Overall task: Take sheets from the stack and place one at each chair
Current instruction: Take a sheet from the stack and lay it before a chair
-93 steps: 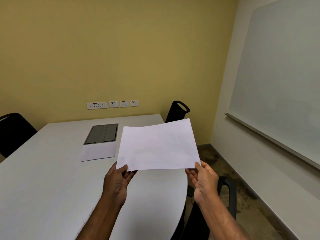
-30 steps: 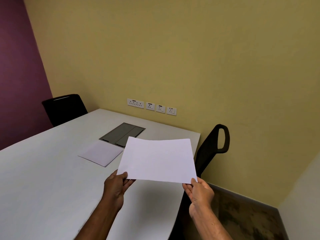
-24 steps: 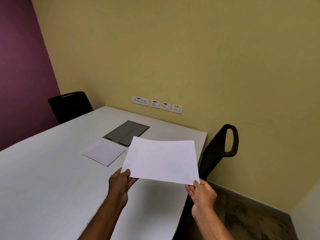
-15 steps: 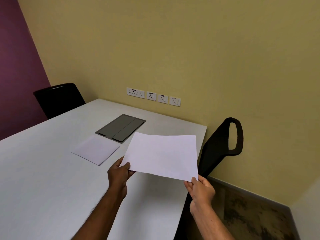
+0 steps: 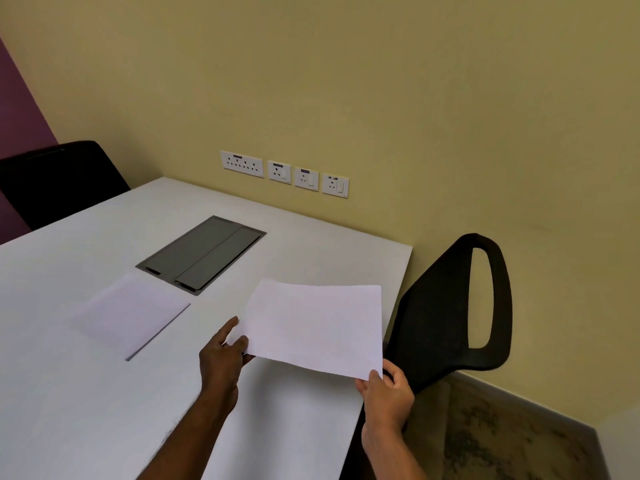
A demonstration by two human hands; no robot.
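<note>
Sheet [image 5: 317, 325] held by two hands [image 5: 221, 358] [image 5: 386, 393]; two chairs [image 5: 450, 317] [image 5: 59, 178], stack [image 5: 130, 315] count unclear.

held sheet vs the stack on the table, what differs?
The held sheet is pinched at its near corners by the left hand and right hand; the stack lies flat, untouched. The sheet sits by the right chair; the stack lies mid-table. Both are blank white.

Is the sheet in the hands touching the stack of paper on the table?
Apart. The head view shows bare white table between the held sheet and the stack.
</note>
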